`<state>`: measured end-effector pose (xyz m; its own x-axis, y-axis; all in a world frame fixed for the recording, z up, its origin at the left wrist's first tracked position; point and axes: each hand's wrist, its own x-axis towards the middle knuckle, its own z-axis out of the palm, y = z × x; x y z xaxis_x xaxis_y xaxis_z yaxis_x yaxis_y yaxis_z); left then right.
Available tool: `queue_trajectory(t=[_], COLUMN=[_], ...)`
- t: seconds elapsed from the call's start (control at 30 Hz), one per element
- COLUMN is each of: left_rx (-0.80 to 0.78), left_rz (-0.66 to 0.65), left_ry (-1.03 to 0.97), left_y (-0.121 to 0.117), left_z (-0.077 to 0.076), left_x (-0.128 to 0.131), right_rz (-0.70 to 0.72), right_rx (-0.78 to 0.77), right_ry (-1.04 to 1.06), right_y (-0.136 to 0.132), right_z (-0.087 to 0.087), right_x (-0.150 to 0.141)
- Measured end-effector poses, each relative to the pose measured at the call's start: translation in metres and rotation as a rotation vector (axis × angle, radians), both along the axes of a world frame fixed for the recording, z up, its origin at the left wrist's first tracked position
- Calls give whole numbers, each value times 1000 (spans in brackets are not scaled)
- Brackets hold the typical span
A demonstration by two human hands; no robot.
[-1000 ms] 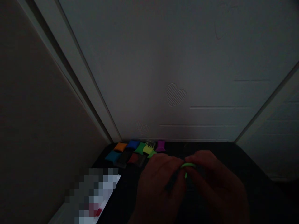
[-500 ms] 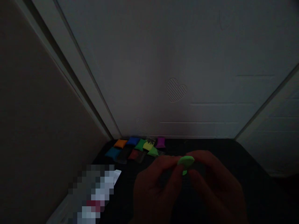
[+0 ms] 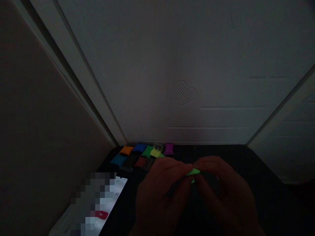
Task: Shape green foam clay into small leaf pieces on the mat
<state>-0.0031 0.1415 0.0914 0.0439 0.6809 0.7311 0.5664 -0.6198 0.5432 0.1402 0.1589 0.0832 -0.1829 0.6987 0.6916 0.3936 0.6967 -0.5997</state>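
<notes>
The scene is very dark. My left hand [image 3: 159,193] and my right hand [image 3: 221,193] meet over a black surface [image 3: 246,183], their fingertips pinched together on a small flat piece of bright green clay [image 3: 193,172]. Only an edge of the green piece shows between the fingers. Beyond the hands, near the wall, lie several small coloured packets [image 3: 145,154]: orange, blue, green, yellow, purple, teal and red ones.
A white wall panel with an embossed heart [image 3: 185,93] rises right behind the black surface. A beige panel [image 3: 36,147] stands at the left. A white sheet or box [image 3: 103,209], partly blurred out, lies at the lower left.
The green piece was turned from a thin edge to a broader disc, then closed in again by the fingers. Both hands shifted slightly left and up.
</notes>
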Motion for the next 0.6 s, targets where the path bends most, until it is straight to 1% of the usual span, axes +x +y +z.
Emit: queue_trajectory(t=[0.1,0.17,0.27,0.37,0.43,0.5,0.6], left_rx=[-4,-10,1,58,121,205,329], left_rz=[28,34,-3,-100,-129,-99,-7], left_ry=[-29,-77,-145,-148,-115,-55,47], left_y=[-1,-2,-1,1,1,0,-4], left_z=[-2,-4,-5,-7,-6,-5,-1], left_x=[3,4,4,2,0,-3,-5], right_rz=[-13,22,60,52,55,66,82], right_rx=[-24,-31,-7,79,159,233,325], right_ry=[44,43,24,3,-14,-18,23], right_y=[-2,-2,-1,0,0,-1,-3], right_z=[-2,-2,-1,1,1,1,3], right_x=[-2,-2,-1,3,5,7,8])
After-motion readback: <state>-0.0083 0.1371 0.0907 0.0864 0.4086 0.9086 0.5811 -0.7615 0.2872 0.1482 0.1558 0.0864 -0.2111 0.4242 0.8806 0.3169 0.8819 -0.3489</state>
